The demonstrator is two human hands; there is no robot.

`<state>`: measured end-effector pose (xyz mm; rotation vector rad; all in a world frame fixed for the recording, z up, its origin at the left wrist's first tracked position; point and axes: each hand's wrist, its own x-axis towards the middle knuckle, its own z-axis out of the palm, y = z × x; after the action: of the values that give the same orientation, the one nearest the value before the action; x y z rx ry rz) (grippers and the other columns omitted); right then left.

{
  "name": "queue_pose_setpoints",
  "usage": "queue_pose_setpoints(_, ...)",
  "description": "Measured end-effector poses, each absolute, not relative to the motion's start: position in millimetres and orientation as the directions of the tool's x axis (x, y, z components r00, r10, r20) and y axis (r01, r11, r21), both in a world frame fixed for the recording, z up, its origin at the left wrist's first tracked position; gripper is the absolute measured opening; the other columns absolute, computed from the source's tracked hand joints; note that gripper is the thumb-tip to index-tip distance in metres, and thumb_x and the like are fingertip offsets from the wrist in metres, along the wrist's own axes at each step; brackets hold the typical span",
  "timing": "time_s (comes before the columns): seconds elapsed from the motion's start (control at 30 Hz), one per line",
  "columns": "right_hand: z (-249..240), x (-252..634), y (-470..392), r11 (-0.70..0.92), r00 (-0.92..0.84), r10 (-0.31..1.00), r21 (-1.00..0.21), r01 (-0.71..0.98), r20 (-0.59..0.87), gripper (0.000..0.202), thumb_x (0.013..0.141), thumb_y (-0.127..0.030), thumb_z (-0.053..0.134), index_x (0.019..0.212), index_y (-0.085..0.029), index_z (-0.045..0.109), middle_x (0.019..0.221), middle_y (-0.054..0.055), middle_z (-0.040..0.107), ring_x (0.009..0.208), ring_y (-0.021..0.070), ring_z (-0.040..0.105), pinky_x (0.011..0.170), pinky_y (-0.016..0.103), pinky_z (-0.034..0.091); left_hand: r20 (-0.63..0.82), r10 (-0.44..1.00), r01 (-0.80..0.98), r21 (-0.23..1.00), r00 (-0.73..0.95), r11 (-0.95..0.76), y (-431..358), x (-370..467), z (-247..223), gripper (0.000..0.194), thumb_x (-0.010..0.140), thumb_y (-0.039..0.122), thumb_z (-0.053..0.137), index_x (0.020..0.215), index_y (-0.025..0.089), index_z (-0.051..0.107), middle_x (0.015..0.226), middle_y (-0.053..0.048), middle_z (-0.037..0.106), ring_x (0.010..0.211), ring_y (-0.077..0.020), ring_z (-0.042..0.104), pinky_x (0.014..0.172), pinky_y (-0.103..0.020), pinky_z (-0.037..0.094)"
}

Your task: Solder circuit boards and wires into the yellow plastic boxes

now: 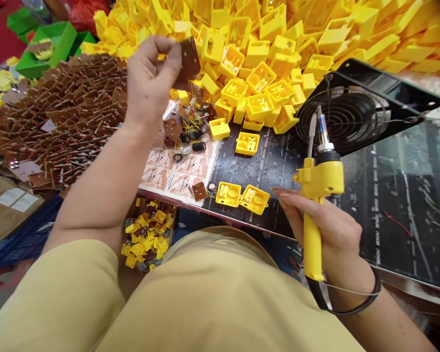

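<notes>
My left hand is raised above the bench, its fingers pinching a brown circuit board. My right hand wraps around a yellow soldering iron shaped like a gun, its metal tip pointing up and away from me. Between the hands, two yellow plastic casings lie face up near the bench's front edge. A small brown board with thin wires and a round part sits just left of them. Farther back is another yellow casing. Wired boards and dark round parts cluster below my left hand.
A large heap of yellow casings covers the back. Brown circuit boards pile up on the left, with green trays behind. A black fan leans at right. Below the bench edge, a container holds yellow pieces.
</notes>
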<state>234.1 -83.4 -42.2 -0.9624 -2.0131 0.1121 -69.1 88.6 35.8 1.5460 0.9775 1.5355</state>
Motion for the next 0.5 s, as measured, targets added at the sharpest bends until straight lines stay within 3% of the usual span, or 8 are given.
queue_pose_setpoints(0.1,-35,232,-79,0.696,-0.295,0.663,-0.421,0.581,0.688,0.047,0.078,-0.002,0.073,0.117,-0.023,0.06,0.106,0.005,0.074,0.087,0.0182,0.073,0.077,0.028,0.062,0.491,0.86,-0.097,0.871,0.137,-0.482,68,-49,43,0.026,0.081,0.044,0.077,0.078,0.022,0.066,0.069,0.002,0.065,0.06,-0.0124,0.06,0.052,-0.028,0.048)
queue_pose_setpoints(0.2,-24,225,-71,0.731,-0.318,0.632,-0.408,0.547,0.706,0.051,0.079,-0.003,0.073,0.122,-0.021,0.055,0.118,0.01,0.071,0.103,0.0205,0.071,0.088,0.033,0.062,0.151,0.93,-0.008,0.987,0.335,-0.158,43,-21,41,0.023,0.081,0.04,0.077,0.085,0.02,0.066,0.065,0.001,0.067,0.05,-0.0101,0.057,0.043,-0.024,0.042)
queue_pose_setpoints(0.27,-17,218,-66,0.767,-0.354,0.591,-0.368,0.526,0.725,0.052,0.079,-0.005,0.074,0.124,-0.021,0.053,0.126,0.011,0.067,0.115,0.0219,0.066,0.096,0.038,0.06,-0.094,0.903,0.07,0.995,0.418,0.07,27,-3,35,0.019,0.085,0.031,0.073,0.095,0.017,0.065,0.064,0.001,0.067,0.047,-0.0087,0.056,0.042,-0.021,0.039)
queue_pose_setpoints(0.33,-12,211,-62,0.794,-0.386,0.545,-0.31,0.523,0.745,0.05,0.08,-0.007,0.074,0.122,-0.022,0.054,0.128,0.009,0.066,0.121,0.0216,0.062,0.103,0.039,0.056,-0.23,0.842,0.089,0.973,0.489,0.214,14,10,29,0.018,0.088,0.028,0.069,0.1,0.015,0.063,0.061,0.002,0.065,0.045,-0.007,0.054,0.043,-0.018,0.038)
queue_pose_setpoints(0.4,-11,207,-61,0.795,-0.384,0.519,-0.266,0.545,0.764,0.046,0.081,-0.008,0.074,0.121,-0.021,0.056,0.121,0.005,0.07,0.114,0.0187,0.066,0.1,0.035,0.057,-0.309,0.767,0.062,0.941,0.563,0.333,7,14,25,0.027,0.089,0.038,0.067,0.103,0.014,0.063,0.06,0.001,0.065,0.045,-0.0081,0.056,0.044,-0.018,0.039)
queue_pose_setpoints(0.5,-13,208,-64,0.749,-0.317,0.523,-0.25,0.613,0.791,0.045,0.081,-0.006,0.073,0.12,-0.023,0.058,0.102,-0.001,0.074,0.09,0.0151,0.072,0.079,0.027,0.061,-0.377,0.674,0.003,0.874,0.635,0.486,4,3,20,0.052,0.089,0.06,0.06,0.111,0.013,0.065,0.071,-0.006,0.072,0.057,-0.0148,0.066,0.055,-0.024,0.05)
